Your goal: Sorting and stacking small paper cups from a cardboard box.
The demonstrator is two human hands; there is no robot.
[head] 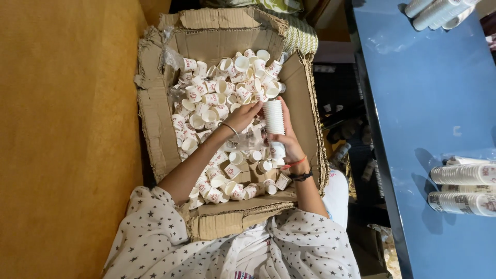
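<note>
Hands over cardboard box (155,111) of loose paper cups (206,98).
Right hand (287,137) clasped around cup stack (274,118); left hand (243,116) fingers half-spread, touching loose cups.

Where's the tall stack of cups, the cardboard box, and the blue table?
stack of cups (274,117), head view, middle of the stack.
cardboard box (153,121), head view, torn left wall.
blue table (429,88), head view, bare top.

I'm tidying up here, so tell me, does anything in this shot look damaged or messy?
Yes. The brown cardboard box is damaged: its flaps and rim are torn and crumpled, mostly along one side. Inside, small white paper cups lie loose, tipped every way. The right hand holds a neat white stack of cups; the left hand reaches into the pile.
</note>
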